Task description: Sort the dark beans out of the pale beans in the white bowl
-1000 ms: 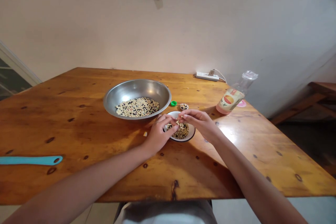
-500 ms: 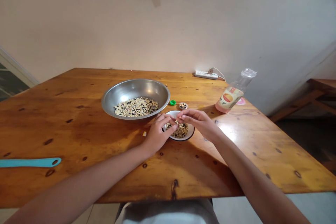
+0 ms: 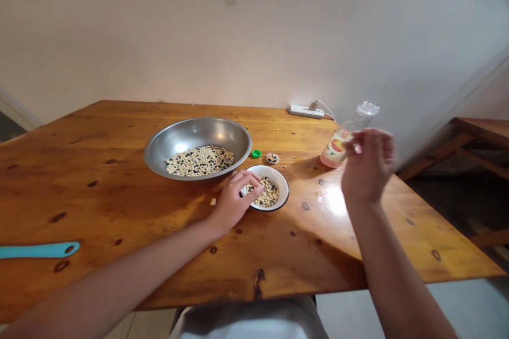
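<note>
Left grip (image 3: 233, 204) narrow at the bean bowl (image 3: 281, 183); right grip (image 3: 368, 167) raised, blurred, unclear.

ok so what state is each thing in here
left hand, curled over the small bowl's rim
right hand, raised above the table, blurred
small white bowl, upright, holds pale and black beans
steel basin, upright, holds more beans
small lid, holds a few beans
green bottle cap, lying on the table
clear bottle, upright
</note>
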Demonstrator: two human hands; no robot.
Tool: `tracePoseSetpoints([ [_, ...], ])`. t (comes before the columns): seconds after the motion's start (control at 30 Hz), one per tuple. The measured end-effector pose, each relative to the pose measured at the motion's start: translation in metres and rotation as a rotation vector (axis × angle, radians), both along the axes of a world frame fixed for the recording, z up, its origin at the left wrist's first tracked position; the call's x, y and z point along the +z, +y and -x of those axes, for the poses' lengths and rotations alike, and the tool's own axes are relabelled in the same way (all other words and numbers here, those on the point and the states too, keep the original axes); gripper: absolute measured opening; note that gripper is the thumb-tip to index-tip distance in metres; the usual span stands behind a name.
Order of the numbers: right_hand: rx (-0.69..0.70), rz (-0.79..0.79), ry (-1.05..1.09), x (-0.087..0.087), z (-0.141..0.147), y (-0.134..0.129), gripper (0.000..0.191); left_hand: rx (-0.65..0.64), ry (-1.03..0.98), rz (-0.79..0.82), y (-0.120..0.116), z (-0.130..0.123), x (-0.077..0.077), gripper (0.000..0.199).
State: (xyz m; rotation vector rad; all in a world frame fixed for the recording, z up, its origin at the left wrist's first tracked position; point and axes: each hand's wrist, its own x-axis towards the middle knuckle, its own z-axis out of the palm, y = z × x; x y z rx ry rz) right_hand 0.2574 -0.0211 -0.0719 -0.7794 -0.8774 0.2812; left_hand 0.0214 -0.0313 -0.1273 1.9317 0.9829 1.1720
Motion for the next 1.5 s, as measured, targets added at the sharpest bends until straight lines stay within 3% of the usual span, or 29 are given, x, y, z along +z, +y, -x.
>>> tracePoseSetpoints([
  [0.1, -0.046, -0.071, 0.151, 0.005, -0.033, 0.005, 0.014, 0.006, 0.006, 0.001, -0.001, 0.000, 0.001, 0.014],
  [0.2, 0.028, -0.021, 0.208, 0.001, -0.037, 0.010, 0.006, 0.011, 0.019, 0.010, -0.001, 0.000, 0.002, 0.014],
  [0.3, 0.178, 0.119, 0.189, -0.008, -0.012, 0.012, 0.015, 0.010, 0.032, 0.021, -0.002, 0.000, 0.003, 0.015],
  [0.5, 0.699, 0.481, -0.130, -0.029, 0.052, -0.001, 0.018, 0.005, 0.012, 0.028, -0.002, 0.000, 0.002, 0.015],
  [0.6, 0.814, 0.542, -0.279, -0.033, 0.062, -0.007, 0.016, 0.003, 0.006, 0.022, -0.001, 0.000, 0.001, 0.015],
  [1.5, 0.749, 0.503, -0.505, -0.034, 0.061, -0.007, 0.013, 0.004, 0.022, 0.014, -0.001, 0.000, 0.000, 0.011],
])
